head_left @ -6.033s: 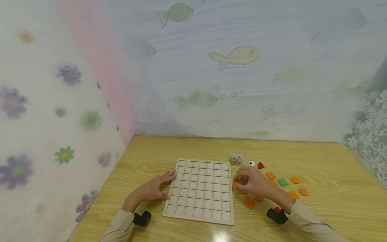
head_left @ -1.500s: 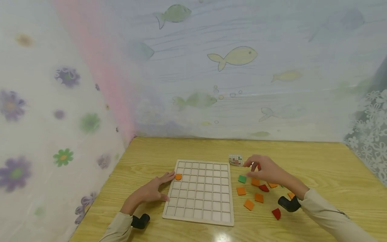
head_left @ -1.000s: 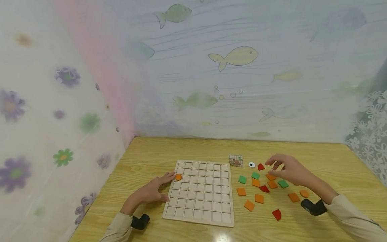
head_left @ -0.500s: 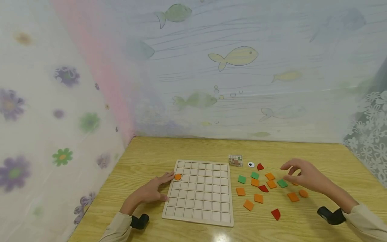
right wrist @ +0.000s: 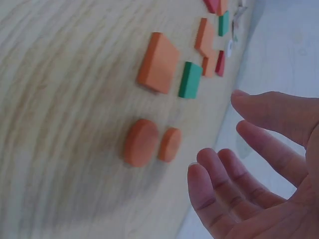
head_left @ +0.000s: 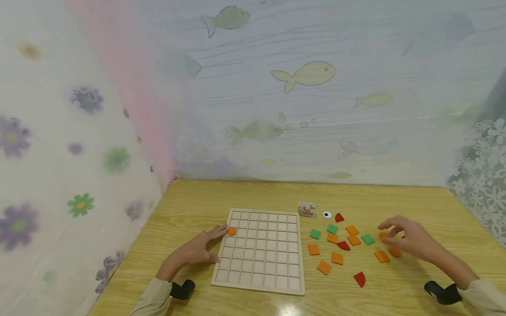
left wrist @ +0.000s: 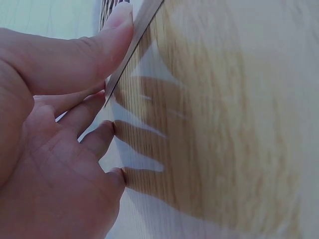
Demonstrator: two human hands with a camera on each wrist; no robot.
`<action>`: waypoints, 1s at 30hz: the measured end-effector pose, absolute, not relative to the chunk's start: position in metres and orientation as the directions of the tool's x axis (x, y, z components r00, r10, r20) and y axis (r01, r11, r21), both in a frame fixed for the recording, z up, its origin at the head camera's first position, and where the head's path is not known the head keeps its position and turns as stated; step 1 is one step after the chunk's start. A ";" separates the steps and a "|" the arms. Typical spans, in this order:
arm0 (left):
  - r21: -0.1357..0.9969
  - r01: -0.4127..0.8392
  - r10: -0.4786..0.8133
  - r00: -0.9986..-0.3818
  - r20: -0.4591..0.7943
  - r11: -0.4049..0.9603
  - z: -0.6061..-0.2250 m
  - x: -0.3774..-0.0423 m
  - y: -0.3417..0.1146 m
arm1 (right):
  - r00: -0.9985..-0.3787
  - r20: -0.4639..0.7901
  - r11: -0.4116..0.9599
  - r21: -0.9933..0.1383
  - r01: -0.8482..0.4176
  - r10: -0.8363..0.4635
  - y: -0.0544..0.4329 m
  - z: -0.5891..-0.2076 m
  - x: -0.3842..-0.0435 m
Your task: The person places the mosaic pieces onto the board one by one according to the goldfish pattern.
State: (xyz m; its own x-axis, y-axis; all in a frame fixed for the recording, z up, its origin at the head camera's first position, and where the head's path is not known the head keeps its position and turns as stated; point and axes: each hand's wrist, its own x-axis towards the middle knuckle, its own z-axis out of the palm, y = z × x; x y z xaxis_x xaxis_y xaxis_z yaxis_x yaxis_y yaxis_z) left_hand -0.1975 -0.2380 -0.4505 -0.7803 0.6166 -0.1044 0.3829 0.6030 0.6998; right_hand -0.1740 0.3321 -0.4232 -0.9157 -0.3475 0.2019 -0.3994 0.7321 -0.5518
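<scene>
At the left edge of a pale gridded wooden board (head_left: 257, 253), my left hand (head_left: 194, 248) rests with fingers spread and thumb touching the rim. The left wrist view shows that hand (left wrist: 55, 134) close up against the thin board edge (left wrist: 130, 52). An orange disc (head_left: 232, 231) lies in a left-column cell of the board. My right hand (head_left: 413, 239) hovers above two more orange discs, one (head_left: 395, 252) nearer and one partly hidden by its fingers. In the right wrist view its fingers are loosely bent and apart from both the larger-looking disc (right wrist: 141, 142) and the other disc (right wrist: 170, 144).
Between board and right hand lie orange squares (head_left: 337, 258), green squares (head_left: 367, 238) and red quarter-round pieces (head_left: 359, 279). A white eye piece (head_left: 327, 214) and a small card with a grid picture (head_left: 307, 209) lie behind them on the wooden table (head_left: 197, 193).
Since six seconds ago an orange disc has come to lie on the board. My right hand has moved rightward across the pieces to the two discs. The left hand has stayed at the board.
</scene>
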 end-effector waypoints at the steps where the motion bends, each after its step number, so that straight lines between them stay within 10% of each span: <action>1: 0.700 0.383 0.615 -0.781 -0.104 0.603 -0.451 -0.198 -0.238 | -0.918 0.194 0.736 -0.551 -0.394 -0.346 0.333 -0.425 -0.174; 12: 0.710 0.375 0.621 -0.776 -0.111 0.596 -0.453 -0.199 -0.240 | -0.978 0.055 0.800 -0.567 -0.196 -0.200 0.346 -0.444 -0.179; 30: 0.718 0.376 0.621 -0.777 -0.100 0.586 -0.453 -0.198 -0.241 | -0.974 0.110 0.767 -0.602 -0.222 -0.196 0.331 -0.452 -0.185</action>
